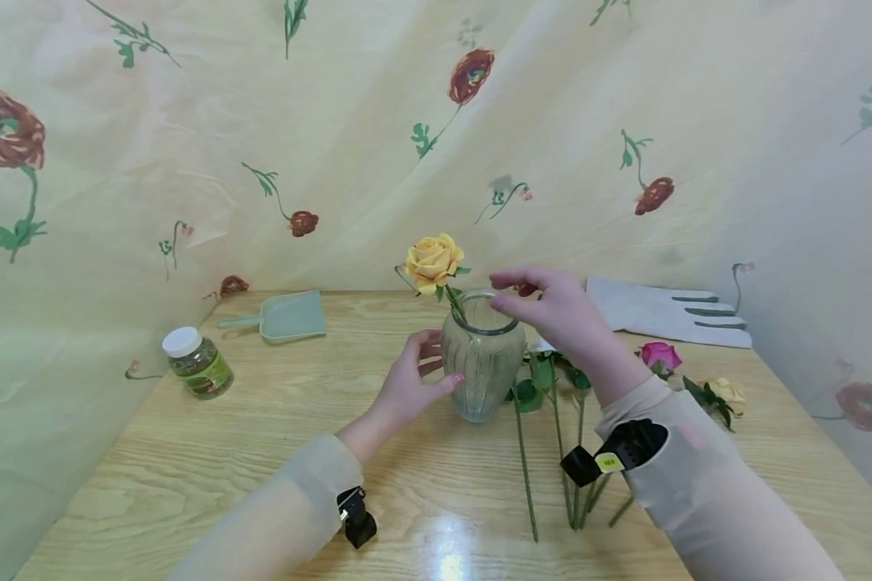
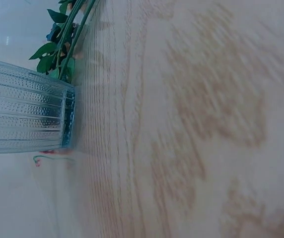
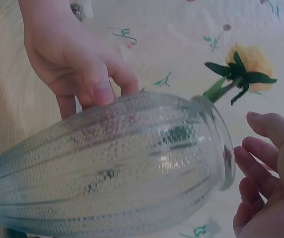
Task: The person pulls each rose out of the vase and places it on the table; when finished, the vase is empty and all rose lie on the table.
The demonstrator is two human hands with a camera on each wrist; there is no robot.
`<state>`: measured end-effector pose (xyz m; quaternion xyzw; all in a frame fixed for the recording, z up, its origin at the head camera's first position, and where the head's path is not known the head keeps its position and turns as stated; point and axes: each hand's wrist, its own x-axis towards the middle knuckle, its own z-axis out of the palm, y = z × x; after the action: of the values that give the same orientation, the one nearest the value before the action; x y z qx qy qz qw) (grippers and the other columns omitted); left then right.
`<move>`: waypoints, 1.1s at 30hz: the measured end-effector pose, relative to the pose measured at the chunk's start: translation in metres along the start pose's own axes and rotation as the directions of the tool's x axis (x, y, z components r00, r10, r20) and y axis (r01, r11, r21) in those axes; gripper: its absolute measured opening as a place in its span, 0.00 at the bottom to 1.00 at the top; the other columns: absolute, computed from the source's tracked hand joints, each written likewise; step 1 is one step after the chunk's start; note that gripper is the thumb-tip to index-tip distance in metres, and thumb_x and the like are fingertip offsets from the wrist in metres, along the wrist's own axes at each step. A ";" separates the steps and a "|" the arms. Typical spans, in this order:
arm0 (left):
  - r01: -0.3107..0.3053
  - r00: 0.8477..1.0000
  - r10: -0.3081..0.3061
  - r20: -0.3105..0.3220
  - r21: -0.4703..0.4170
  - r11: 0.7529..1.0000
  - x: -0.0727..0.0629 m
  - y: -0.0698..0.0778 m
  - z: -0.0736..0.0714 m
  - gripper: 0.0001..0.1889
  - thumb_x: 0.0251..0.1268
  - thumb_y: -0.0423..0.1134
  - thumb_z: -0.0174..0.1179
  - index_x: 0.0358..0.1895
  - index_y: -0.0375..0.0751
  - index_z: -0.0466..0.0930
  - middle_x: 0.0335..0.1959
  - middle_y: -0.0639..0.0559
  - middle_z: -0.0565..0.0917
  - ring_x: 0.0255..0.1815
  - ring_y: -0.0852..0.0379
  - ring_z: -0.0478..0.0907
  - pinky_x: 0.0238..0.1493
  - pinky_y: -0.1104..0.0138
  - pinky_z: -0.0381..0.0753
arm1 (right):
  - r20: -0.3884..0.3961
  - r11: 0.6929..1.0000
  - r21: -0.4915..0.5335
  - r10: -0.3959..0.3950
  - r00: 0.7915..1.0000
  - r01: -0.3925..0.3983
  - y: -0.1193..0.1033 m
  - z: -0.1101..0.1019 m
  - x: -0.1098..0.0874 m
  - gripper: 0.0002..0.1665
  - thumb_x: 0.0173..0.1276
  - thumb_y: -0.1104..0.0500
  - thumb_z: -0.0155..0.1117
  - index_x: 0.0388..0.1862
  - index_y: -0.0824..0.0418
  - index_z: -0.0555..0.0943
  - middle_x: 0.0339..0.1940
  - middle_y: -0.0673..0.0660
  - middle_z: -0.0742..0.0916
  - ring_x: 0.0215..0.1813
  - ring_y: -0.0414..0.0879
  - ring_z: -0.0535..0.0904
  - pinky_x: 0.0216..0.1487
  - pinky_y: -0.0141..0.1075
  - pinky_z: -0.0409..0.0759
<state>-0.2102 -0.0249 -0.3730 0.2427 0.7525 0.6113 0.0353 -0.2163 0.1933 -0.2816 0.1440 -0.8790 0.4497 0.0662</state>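
A ribbed clear glass vase (image 1: 482, 367) stands upright on the table, with one yellow rose (image 1: 433, 262) leaning out over the left of its rim. My left hand (image 1: 412, 379) holds the vase's left side, thumb toward the front and fingers curving behind; in the right wrist view the left thumb (image 3: 102, 92) lies against the glass. Beside the rim on the right is my right hand (image 1: 545, 303), fingers loosely bent and holding nothing. To the vase's right lie several roses, their green stems (image 1: 558, 452) pointing toward me; the right forearm hides part of them.
A pink rose (image 1: 660, 355) and a pale yellow rose (image 1: 727, 393) lie at the right. White gloves (image 1: 654, 311) lie at the back right. A lidded jar (image 1: 202, 367) and a pale green dustpan (image 1: 292, 316) sit at the left. Flower-printed cloth hangs behind.
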 end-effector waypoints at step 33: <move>-0.069 0.997 0.069 -0.045 0.010 0.998 0.013 -0.038 0.003 0.33 0.56 0.34 0.66 0.63 0.35 0.59 0.59 0.43 0.68 0.59 0.48 0.69 0.60 0.58 0.72 | -0.027 0.991 -0.110 -0.073 0.997 0.070 -0.028 0.039 0.012 0.12 0.63 0.55 0.65 0.44 0.56 0.83 0.44 0.50 0.85 0.50 0.49 0.72 0.50 0.44 0.74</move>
<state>-0.2325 -0.0221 -0.4066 0.2549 0.7467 0.6144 -0.0039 -0.2183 0.1438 -0.2802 0.1647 -0.8955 0.4003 0.1035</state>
